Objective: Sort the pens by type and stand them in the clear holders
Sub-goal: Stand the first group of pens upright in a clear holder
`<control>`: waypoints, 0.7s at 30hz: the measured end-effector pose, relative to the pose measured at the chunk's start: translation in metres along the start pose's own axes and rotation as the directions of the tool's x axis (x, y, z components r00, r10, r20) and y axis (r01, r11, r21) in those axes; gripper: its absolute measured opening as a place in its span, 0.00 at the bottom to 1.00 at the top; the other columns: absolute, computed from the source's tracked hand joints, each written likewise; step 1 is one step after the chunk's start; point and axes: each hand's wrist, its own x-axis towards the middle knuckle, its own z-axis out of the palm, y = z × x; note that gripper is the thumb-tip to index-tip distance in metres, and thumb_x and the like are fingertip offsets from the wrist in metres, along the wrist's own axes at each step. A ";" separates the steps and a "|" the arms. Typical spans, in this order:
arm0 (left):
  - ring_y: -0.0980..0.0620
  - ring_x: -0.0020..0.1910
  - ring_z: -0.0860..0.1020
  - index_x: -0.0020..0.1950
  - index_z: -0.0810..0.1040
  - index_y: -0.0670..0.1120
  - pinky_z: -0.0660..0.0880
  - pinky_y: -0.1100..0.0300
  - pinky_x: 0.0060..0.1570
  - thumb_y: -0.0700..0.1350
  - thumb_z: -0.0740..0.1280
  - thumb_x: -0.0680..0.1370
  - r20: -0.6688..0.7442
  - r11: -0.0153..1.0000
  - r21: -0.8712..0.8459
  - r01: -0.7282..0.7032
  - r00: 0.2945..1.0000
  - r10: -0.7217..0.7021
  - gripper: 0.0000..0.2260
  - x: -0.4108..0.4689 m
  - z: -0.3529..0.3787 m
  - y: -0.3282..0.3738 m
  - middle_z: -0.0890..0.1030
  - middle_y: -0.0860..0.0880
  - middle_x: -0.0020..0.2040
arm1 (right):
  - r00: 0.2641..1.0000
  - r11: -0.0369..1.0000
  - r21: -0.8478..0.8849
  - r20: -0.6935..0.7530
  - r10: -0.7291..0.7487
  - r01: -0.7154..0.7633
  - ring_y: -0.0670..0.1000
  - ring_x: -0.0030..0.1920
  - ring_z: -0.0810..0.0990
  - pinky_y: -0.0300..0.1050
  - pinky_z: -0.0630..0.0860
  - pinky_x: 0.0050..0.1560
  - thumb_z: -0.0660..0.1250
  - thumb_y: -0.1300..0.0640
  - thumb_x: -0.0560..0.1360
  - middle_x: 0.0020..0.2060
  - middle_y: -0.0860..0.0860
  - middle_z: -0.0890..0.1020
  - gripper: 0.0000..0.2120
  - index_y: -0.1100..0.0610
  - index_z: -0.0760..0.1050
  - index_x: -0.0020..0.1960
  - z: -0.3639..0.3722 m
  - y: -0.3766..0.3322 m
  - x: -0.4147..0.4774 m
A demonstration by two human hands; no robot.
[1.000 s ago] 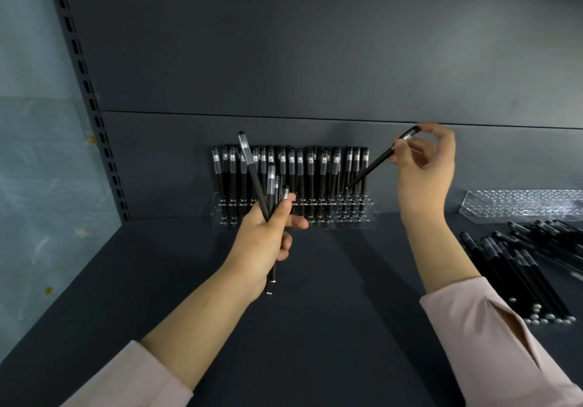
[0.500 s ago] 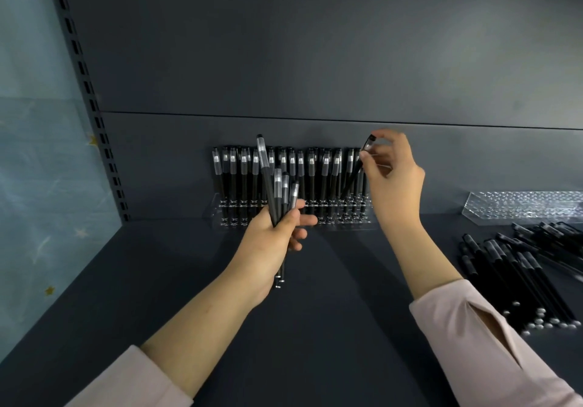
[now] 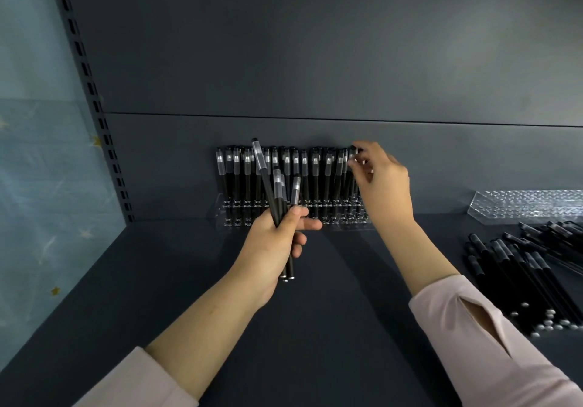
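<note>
The wide dark grey metal shelf (image 3: 347, 327) is being used as the work top. Along its back edge, a long clear plastic holder (image 3: 334, 219) is being filled with standing black pens (image 3: 315, 173). A big pile of loose black pens (image 3: 520, 267) is being left lying by the right edge. Behind it, a second clear holder (image 3: 530, 203) with no pens in it is being kept at the back right corner. A small bunch of black pens (image 3: 277, 195) is being gripped by the left hand (image 3: 271, 242), fingers wrapped round it, in front of the full holder. One black pen (image 3: 352, 154) is being pinched at its top by the right hand (image 3: 383, 182) at that holder's right end. It seems it is being put into a hole. It should be held straight up and pushed down softly, so the pens next to it are not knocked.
</note>
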 end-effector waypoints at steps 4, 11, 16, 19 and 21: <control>0.61 0.32 0.78 0.54 0.80 0.45 0.75 0.67 0.32 0.45 0.61 0.83 0.013 0.999 -0.034 0.006 1.000 -0.005 0.09 -0.001 0.001 0.001 0.86 0.51 0.41 | 0.992 0.995 -0.096 0.128 0.008 0.005 0.56 0.49 0.77 0.51 0.77 0.47 0.65 0.56 0.79 0.52 0.55 0.78 0.19 0.53 0.72 0.69 0.003 0.005 -0.002; 0.59 0.27 0.74 0.55 0.78 0.46 0.72 0.66 0.27 0.47 0.61 0.83 0.047 0.999 -0.052 0.011 0.999 -0.008 0.08 -0.001 0.001 0.002 0.86 0.49 0.41 | 0.986 0.996 0.068 0.160 0.049 -0.060 0.46 0.46 0.77 0.36 0.72 0.47 0.66 0.54 0.78 0.49 0.49 0.80 0.15 0.50 0.75 0.65 -0.012 -0.019 0.000; 0.61 0.31 0.76 0.55 0.79 0.46 0.74 0.67 0.33 0.44 0.61 0.83 0.097 0.999 -0.021 -0.050 0.994 0.052 0.07 -0.002 0.001 0.001 0.87 0.49 0.44 | 0.852 0.793 0.491 0.519 0.066 -0.361 0.44 0.45 0.81 0.36 0.78 0.43 0.69 0.54 0.76 0.43 0.46 0.84 0.05 0.47 0.81 0.51 -0.019 -0.050 -0.006; 0.60 0.34 0.78 0.56 0.79 0.45 0.75 0.67 0.34 0.44 0.61 0.83 0.130 0.997 -0.025 -0.067 0.989 0.070 0.08 -0.003 0.002 0.002 0.87 0.48 0.45 | 0.838 0.694 0.569 0.538 0.091 -0.441 0.43 0.43 0.81 0.36 0.77 0.41 0.72 0.57 0.74 0.41 0.46 0.83 0.08 0.53 0.79 0.53 -0.018 -0.053 -0.008; 0.59 0.36 0.79 0.56 0.80 0.46 0.76 0.66 0.36 0.45 0.62 0.83 0.144 0.997 -0.029 -0.075 0.986 0.078 0.08 -0.004 0.003 0.002 0.87 0.47 0.45 | 0.827 0.627 0.608 0.552 0.106 -0.487 0.44 0.42 0.81 0.36 0.76 0.40 0.72 0.60 0.74 0.38 0.47 0.83 0.09 0.54 0.77 0.53 -0.018 -0.054 -0.008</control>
